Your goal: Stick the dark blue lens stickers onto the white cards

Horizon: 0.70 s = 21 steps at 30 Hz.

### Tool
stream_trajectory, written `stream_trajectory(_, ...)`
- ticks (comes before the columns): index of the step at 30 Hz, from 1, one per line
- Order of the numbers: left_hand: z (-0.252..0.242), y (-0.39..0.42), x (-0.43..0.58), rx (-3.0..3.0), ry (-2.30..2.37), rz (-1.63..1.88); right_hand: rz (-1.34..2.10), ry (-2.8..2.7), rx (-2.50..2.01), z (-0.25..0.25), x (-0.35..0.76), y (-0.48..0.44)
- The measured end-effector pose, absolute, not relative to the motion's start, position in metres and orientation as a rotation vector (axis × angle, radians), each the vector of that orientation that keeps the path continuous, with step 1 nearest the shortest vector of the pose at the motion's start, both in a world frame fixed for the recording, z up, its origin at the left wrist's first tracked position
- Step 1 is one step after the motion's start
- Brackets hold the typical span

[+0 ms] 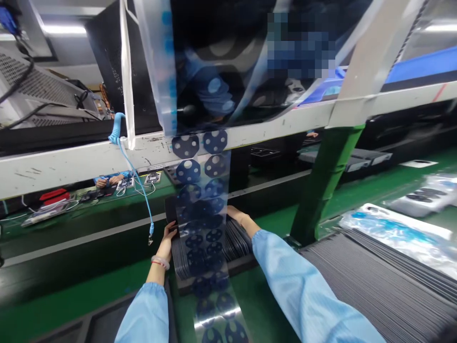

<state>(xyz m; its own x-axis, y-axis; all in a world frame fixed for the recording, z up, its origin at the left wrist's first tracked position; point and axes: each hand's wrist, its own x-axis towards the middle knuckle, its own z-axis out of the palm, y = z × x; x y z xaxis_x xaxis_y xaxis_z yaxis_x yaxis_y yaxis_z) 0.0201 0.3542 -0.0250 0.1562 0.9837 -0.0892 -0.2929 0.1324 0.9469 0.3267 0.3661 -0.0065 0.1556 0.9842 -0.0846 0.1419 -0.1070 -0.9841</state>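
A row of thin dark panels stands on edge, close together, on the green surface in the middle. At its left side my left hand rests with the fingers apart against the dark edge. My right hand reaches over the far right end of the row, its fingertips hidden behind the hanging strip and the panels. A clear strip with dark round stickers hangs down between my two hands, in front of the panels.
More dark panels lie at the right, beside plastic-wrapped parts. A white beam crosses above, with a green-wrapped post. A blue coiled cord dangles at the left. Other people's hands show behind.
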Motion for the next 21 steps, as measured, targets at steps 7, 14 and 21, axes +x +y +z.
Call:
stream_trajectory(7, -0.028, 0.358, 0.020, 0.897, 0.932, 1.132, 1.230, -1.088, -1.305, -0.015, 0.315, 0.369)
stream_trajectory(14, -0.027, 0.358, 0.021, 0.881, 0.942, 1.168, 1.333, -1.030, -1.156, -0.027, 0.317, 0.376)
stream_trajectory(21, -0.026, 0.352, 0.019, 0.876, 0.948, 1.170, 1.333, -0.969, -1.113, -0.030, 0.313, 0.378)
